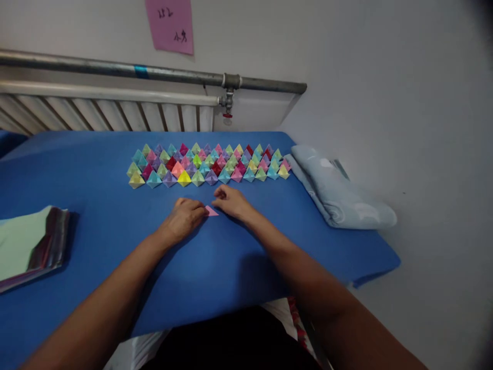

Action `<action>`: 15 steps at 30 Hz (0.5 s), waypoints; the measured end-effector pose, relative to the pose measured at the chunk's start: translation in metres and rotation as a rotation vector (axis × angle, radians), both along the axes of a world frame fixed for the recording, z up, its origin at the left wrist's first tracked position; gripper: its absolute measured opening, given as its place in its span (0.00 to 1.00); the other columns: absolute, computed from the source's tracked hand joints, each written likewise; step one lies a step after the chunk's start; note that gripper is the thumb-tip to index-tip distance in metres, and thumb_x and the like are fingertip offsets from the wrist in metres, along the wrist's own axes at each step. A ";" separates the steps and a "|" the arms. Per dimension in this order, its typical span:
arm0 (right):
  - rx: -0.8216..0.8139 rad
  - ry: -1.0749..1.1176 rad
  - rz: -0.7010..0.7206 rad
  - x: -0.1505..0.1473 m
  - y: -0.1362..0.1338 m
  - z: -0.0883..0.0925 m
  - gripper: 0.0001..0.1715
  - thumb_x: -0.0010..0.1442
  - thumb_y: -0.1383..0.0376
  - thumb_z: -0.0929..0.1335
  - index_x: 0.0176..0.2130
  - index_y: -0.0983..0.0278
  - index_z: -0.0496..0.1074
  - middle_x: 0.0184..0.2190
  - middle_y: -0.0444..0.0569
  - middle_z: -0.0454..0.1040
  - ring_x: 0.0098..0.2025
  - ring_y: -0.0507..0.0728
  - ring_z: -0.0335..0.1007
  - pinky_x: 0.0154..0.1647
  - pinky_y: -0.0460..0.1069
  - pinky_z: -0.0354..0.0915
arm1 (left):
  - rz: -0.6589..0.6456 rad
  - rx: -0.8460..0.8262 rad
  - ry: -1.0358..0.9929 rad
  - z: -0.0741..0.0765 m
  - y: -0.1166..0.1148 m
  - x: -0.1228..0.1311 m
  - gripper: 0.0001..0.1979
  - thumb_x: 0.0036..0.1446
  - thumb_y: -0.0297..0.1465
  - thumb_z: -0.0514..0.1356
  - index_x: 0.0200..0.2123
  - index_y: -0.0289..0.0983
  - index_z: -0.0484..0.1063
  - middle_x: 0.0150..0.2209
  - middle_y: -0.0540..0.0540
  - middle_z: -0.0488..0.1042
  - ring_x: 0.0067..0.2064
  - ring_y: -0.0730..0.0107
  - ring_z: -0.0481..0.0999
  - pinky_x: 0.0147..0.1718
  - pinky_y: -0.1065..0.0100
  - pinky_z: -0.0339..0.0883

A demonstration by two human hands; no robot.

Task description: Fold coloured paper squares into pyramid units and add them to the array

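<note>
As the left hand [184, 216] pins a pink paper triangle [212, 211] to the table [96, 205] with curled fingers, the right hand [231, 201] rests loosely open alongside.

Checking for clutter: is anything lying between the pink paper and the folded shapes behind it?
Nothing visible but bare table. Both the left hand and right hand touch the pink paper; the folded shapes lie apart beyond it.
</note>
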State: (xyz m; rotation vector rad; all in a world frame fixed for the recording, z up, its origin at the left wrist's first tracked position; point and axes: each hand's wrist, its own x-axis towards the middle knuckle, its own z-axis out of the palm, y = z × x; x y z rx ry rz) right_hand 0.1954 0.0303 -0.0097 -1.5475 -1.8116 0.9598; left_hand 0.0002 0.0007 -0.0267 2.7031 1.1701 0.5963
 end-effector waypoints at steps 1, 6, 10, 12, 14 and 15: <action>0.028 0.043 -0.030 -0.003 0.002 -0.003 0.08 0.49 0.69 0.71 0.33 0.62 0.70 0.28 0.38 0.72 0.31 0.50 0.67 0.36 0.46 0.62 | -0.002 -0.028 -0.003 0.002 0.001 0.000 0.11 0.64 0.33 0.55 0.40 0.40 0.78 0.41 0.43 0.78 0.42 0.62 0.74 0.46 0.58 0.60; 0.093 0.230 -0.171 -0.006 0.005 -0.018 0.04 0.53 0.66 0.66 0.33 0.60 0.69 0.29 0.39 0.71 0.31 0.50 0.65 0.35 0.46 0.63 | -0.048 -0.152 -0.002 0.013 0.019 0.000 0.08 0.60 0.35 0.59 0.35 0.40 0.77 0.34 0.47 0.77 0.37 0.67 0.75 0.38 0.65 0.65; 0.069 0.372 -0.208 0.004 0.013 -0.019 0.06 0.51 0.63 0.65 0.33 0.61 0.67 0.28 0.40 0.70 0.30 0.50 0.65 0.34 0.46 0.64 | -0.100 -0.240 -0.024 0.018 0.030 -0.001 0.08 0.59 0.34 0.59 0.35 0.39 0.77 0.33 0.49 0.77 0.33 0.70 0.76 0.32 0.71 0.65; 0.048 0.421 -0.215 0.007 0.017 -0.019 0.07 0.50 0.62 0.66 0.32 0.61 0.67 0.27 0.40 0.69 0.29 0.50 0.65 0.33 0.46 0.63 | -0.108 -0.256 -0.044 0.017 0.031 -0.003 0.08 0.60 0.35 0.59 0.36 0.39 0.77 0.34 0.48 0.77 0.35 0.69 0.76 0.33 0.70 0.66; 0.027 0.451 -0.214 0.008 0.019 -0.018 0.07 0.49 0.61 0.67 0.31 0.61 0.67 0.26 0.40 0.68 0.28 0.51 0.64 0.32 0.46 0.63 | -0.116 -0.247 -0.068 0.014 0.030 -0.006 0.09 0.62 0.35 0.58 0.38 0.39 0.77 0.35 0.47 0.78 0.37 0.67 0.77 0.37 0.67 0.67; 0.018 0.463 -0.212 0.008 0.020 -0.018 0.08 0.48 0.61 0.67 0.31 0.61 0.67 0.26 0.40 0.68 0.28 0.51 0.64 0.32 0.46 0.63 | -0.122 -0.237 -0.076 0.012 0.029 -0.007 0.10 0.63 0.36 0.57 0.38 0.39 0.77 0.36 0.46 0.78 0.38 0.67 0.77 0.39 0.66 0.67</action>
